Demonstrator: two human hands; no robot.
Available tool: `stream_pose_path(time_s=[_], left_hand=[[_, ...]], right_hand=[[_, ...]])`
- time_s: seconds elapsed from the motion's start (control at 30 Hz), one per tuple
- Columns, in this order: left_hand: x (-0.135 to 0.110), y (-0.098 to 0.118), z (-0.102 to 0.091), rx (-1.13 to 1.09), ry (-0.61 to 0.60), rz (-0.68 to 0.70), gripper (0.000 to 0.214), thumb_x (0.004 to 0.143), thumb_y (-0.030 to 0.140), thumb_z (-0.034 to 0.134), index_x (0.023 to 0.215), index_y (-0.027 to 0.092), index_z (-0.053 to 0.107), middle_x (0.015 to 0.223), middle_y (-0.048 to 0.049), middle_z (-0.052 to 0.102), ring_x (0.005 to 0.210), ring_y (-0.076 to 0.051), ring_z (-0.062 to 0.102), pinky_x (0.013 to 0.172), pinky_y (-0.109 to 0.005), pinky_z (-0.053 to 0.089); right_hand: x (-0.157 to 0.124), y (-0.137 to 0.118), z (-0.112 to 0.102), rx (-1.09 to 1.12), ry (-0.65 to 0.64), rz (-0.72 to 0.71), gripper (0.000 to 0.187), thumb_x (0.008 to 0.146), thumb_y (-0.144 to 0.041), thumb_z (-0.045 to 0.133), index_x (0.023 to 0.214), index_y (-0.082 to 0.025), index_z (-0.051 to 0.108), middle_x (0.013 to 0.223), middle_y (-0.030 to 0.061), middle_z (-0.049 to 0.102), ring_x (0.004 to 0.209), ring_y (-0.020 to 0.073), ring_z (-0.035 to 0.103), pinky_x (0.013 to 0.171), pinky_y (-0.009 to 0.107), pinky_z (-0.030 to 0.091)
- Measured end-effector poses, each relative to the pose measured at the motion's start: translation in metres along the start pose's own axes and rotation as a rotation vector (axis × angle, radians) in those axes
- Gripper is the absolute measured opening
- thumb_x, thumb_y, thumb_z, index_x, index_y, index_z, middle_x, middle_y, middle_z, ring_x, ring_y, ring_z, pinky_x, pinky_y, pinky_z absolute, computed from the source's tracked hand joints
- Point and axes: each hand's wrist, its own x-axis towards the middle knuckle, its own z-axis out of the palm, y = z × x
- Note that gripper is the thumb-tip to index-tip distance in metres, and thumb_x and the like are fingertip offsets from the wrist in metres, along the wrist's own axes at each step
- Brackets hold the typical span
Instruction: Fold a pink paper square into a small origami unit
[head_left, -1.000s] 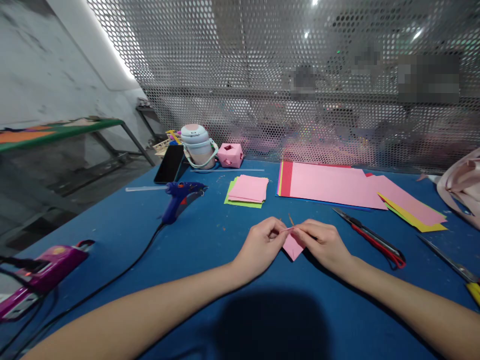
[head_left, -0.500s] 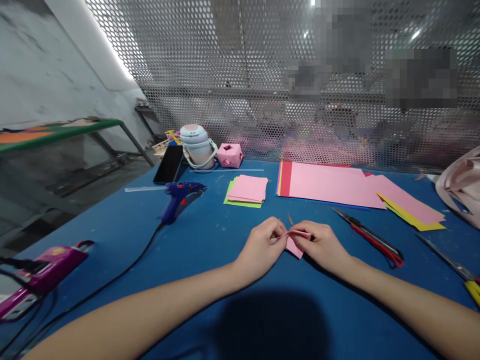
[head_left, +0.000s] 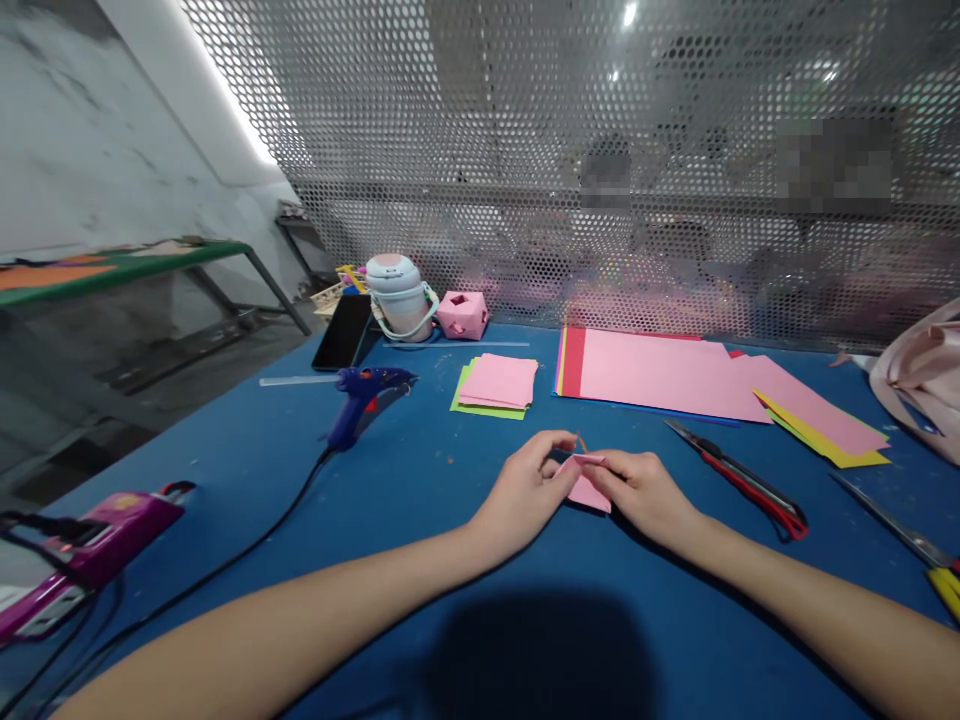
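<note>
Between my two hands is a small folded piece of pink paper (head_left: 591, 494), held just above the blue table (head_left: 375, 620). My left hand (head_left: 529, 490) pinches its left side between thumb and fingers. At its right edge my right hand (head_left: 643, 488) grips it, thumb in front; the fingertips behind the paper are partly hidden. A stack of square pink and green paper (head_left: 498, 381) lies beyond my left hand. To the right of my right hand rests a red and black utility knife (head_left: 739, 478).
Left are a blue glue gun (head_left: 356, 400) with its cord and a purple power strip (head_left: 112, 540). Farther back stand a phone (head_left: 343, 332), a lidded cup (head_left: 401, 300) and a pink paper box (head_left: 463, 315). Coloured sheets (head_left: 660, 375), scissors (head_left: 892, 515) and a bag (head_left: 926, 375) lie right.
My left fingers have lifted and loosened a little at the paper's top edge. The paper has turned slightly, showing its fold differently. My view has shifted slightly.
</note>
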Motion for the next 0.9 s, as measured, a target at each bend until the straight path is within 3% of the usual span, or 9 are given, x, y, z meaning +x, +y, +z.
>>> stream_pose_path(time_s=[0.1,0.2,0.33,0.43,0.67,0.9], left_hand=[[0.0008,0.0038,-0.0025,0.079,-0.019,0.165,0.017,0.087,0.025,0.054,0.092,0.017,0.067,0.091,-0.0056,0.066,0.082,-0.015,0.060,0.076,-0.027,0.047],[0.0022,0.0040,-0.0045,0.088,-0.018,0.213,0.020,0.089,0.025,0.053,0.081,0.016,0.069,0.082,-0.0053,0.066,0.081,-0.015,0.061,0.076,-0.026,0.047],[0.0043,0.0018,-0.0050,0.115,-0.034,0.186,0.020,0.087,0.024,0.055,0.077,0.014,0.069,0.075,-0.0033,0.064,0.074,-0.014,0.058,0.070,-0.024,0.045],[0.0057,0.0020,-0.0046,0.143,-0.060,0.120,0.021,0.087,0.025,0.054,0.077,0.015,0.070,0.070,-0.0014,0.061,0.069,-0.013,0.055,0.065,-0.022,0.042],[0.0069,0.0043,-0.0055,0.146,-0.125,0.057,0.022,0.087,0.022,0.051,0.077,0.014,0.069,0.071,-0.0010,0.063,0.068,-0.012,0.055,0.065,-0.021,0.041],[0.0073,0.0034,-0.0039,0.137,-0.135,0.052,0.023,0.086,0.022,0.051,0.075,0.012,0.068,0.069,-0.0013,0.062,0.067,-0.012,0.054,0.068,-0.022,0.040]], right_hand=[[0.0007,-0.0024,-0.0015,-0.032,-0.018,0.005,0.034,0.093,-0.034,0.045,0.077,-0.018,0.070,0.066,0.0006,0.067,0.059,0.0140,0.058,0.058,0.025,0.045],[0.0012,-0.0045,-0.0037,-0.026,-0.029,0.014,0.041,0.096,-0.036,0.037,0.076,-0.018,0.068,0.064,-0.0009,0.063,0.059,0.0126,0.056,0.058,0.023,0.044],[0.0006,-0.0037,-0.0045,-0.009,0.049,0.028,0.030,0.094,-0.034,0.044,0.085,-0.018,0.067,0.074,0.0003,0.067,0.066,0.0135,0.059,0.063,0.023,0.045],[-0.0001,-0.0018,-0.0036,-0.011,0.105,0.020,0.027,0.092,-0.032,0.048,0.078,-0.018,0.066,0.068,-0.0001,0.065,0.062,0.0131,0.057,0.061,0.023,0.043],[0.0009,-0.0010,-0.0035,-0.012,0.105,-0.010,0.024,0.091,-0.030,0.049,0.074,-0.019,0.061,0.064,-0.0015,0.059,0.059,0.0119,0.054,0.058,0.022,0.041],[0.0026,0.0007,-0.0016,0.042,0.045,0.047,0.025,0.090,-0.033,0.048,0.071,-0.019,0.057,0.063,-0.0021,0.056,0.058,0.0115,0.052,0.056,0.022,0.040]])
